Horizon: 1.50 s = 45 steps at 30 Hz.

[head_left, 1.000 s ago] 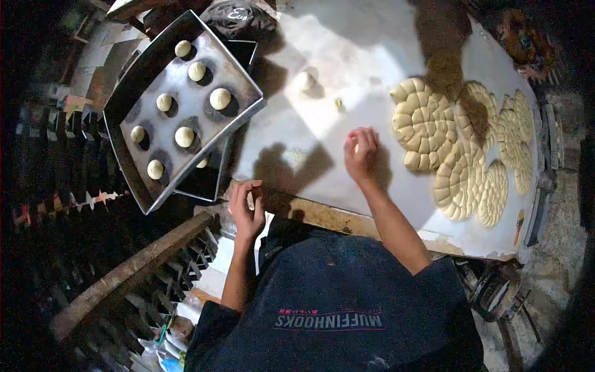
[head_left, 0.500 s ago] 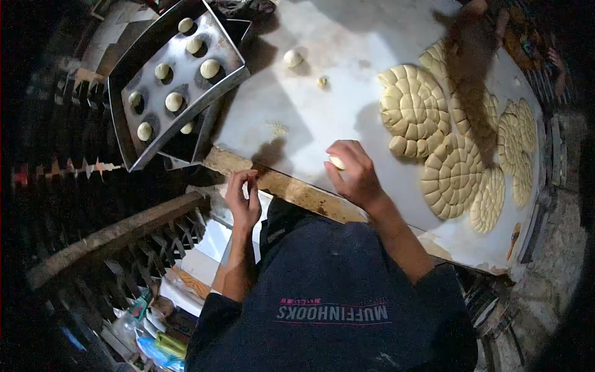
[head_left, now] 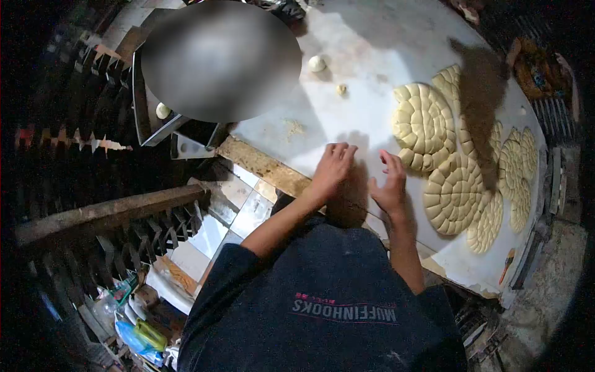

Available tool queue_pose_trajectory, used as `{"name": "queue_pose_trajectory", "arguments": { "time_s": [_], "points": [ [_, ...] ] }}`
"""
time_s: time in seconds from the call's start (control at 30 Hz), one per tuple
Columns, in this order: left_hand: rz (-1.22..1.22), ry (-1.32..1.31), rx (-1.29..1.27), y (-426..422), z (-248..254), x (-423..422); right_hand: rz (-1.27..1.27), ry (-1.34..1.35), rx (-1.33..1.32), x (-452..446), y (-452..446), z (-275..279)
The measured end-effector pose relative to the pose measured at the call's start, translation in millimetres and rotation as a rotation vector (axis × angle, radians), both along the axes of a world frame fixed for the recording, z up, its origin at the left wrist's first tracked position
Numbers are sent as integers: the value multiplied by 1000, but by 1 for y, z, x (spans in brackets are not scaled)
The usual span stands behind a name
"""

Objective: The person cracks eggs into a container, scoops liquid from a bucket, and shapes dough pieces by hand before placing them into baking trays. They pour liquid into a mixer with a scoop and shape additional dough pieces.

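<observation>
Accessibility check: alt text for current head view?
A person's left hand and open right hand over a pale table, left of scored dough rounds; a dough ball lies farther back. A grey blur sits upper left.

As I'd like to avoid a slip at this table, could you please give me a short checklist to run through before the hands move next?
1. Left hand free: cannot tell; its palm side is hidden.
2. Right hand free: ok, it seems; thumb and fingers stand apart, with nothing seen between them.
3. Dough ball apart from the small dough piece: ok; both lie on the table.
4. Tray contents in sight: not ok; a blurred patch covers most of it.
5. Scored dough rounds evenly lit: not ok; a dark shadow crosses some.
6. Brush away from both hands: ok.
</observation>
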<state>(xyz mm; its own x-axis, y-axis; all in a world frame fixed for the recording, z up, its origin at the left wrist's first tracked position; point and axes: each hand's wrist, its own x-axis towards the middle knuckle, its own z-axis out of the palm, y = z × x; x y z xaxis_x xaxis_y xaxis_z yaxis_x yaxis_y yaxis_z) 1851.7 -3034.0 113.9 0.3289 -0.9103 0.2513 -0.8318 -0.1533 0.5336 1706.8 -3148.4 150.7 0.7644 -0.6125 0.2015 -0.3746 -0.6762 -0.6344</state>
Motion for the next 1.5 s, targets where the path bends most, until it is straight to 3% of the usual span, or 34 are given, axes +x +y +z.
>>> {"name": "queue_pose_trajectory", "arguments": {
  "time_s": [0.1, 0.13, 0.17, 0.23, 0.3, 0.4, 0.53, 0.7, 0.77, 0.87, 0.93, 0.97, 1.03, 1.07, 1.1, 1.13, 1.17, 1.23, 1.3, 1.33, 1.4, 1.47, 1.5],
  "points": [
    [-26, 184, 145, 2, 7, -2, 7, 47, 245, -16, 5, 6],
    [93, 363, 79, 3, 9, -3, 23, -29, 319, -17, 10, 7],
    [100, 362, 80, 9, 11, -3, 39, -104, 392, -15, 13, 10],
    [218, 1150, -27, 25, 30, -4, 68, -92, 471, 4, 34, 25],
    [269, 1260, -84, 39, 26, -6, 150, -239, 624, 31, 56, 34],
    [318, 1582, -315, 60, 37, 0, 291, -213, 388, 60, 68, 25],
    [458, 1295, -402, 100, 42, 21, 357, -105, 512, 92, 76, 32],
    [879, 980, -427, 177, 42, 43, 497, -14, 148, 148, 68, 25],
    [991, 870, -446, 205, 21, 51, 539, -16, 61, 164, 71, 16],
    [1105, 778, -341, 252, -18, 62, 609, 190, -170, 183, 72, 10],
    [1203, 685, -309, 282, -45, 69, 539, 177, 134, 187, 63, 18],
    [1293, 736, -307, 295, -57, 73, 541, 186, 129, 194, 60, 27],
    [1392, 834, -309, 326, -96, 82, 431, -12, 1092, 212, 59, 57],
    [1426, 780, -162, 354, -143, 85, 430, -108, 1348, 226, 62, 75],
    [1449, 720, -21, 375, -176, 93, 422, -125, 1336, 243, 64, 85],
    [1490, 720, 134, 373, -166, 105, 489, -195, 1440, 260, 66, 92],
    [1394, 800, 5, 392, -190, 113, 563, -262, 1539, 277, 69, 101],
    [1425, 885, 117, 398, -193, 146, 615, -315, 1424, 318, 89, 117],
    [1393, 895, 205, 409, -179, 184, 479, -126, 1023, 360, 103, 123],
    [1372, 822, 270, 415, -167, 204, 478, -179, 953, 383, 109, 116],
    [1408, 908, 140, 447, -184, 239, 512, -166, 965, 426, 111, 116],
    [1423, 850, 56, 459, -163, 265, 520, -139, 899, 469, 115, 121],
    [1436, 824, 66, 491, -206, 273, 543, -136, 814, 494, 110, 114]
  ]
}}
